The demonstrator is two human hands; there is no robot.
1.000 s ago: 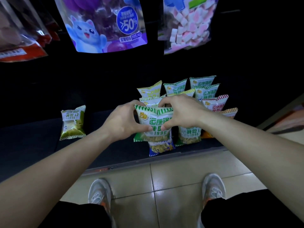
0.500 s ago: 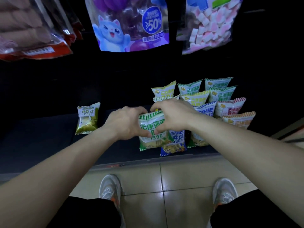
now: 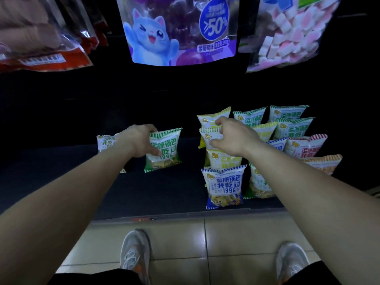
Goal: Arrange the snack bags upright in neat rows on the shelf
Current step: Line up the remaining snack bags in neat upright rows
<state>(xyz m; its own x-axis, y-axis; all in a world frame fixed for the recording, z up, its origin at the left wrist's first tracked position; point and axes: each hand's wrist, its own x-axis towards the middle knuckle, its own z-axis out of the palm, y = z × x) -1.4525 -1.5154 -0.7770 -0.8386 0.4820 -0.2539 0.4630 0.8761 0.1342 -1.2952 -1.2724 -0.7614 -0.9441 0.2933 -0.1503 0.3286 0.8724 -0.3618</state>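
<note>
Dark shelf (image 3: 61,182) at low level, tiled floor (image 3: 226,239) in front. We record a green-striped snack bag (image 3: 164,150) upright on the shelf's left-centre, apart from the main block of bags to its right. We find the left hand (image 3: 137,140) closed around its left edge, thumb on the printed face and fingers behind: a firm grip. Just left of that hand stands another bag (image 3: 104,140), partly hidden.

The right hand (image 3: 232,136) has a pinching grip on a striped-top bag (image 3: 209,136) in the block's left column, thumb on its front and fingers curled over its top. A blue-striped bag (image 3: 225,188) stands upright at the front of that column. A red-striped bag (image 3: 304,147) and an orange-striped bag (image 3: 324,163) stand at the block's right.

Above hang a purple cat pouch (image 3: 174,31) and a marshmallow bag (image 3: 287,31). Two grey shoes (image 3: 134,251) stand on the floor.
</note>
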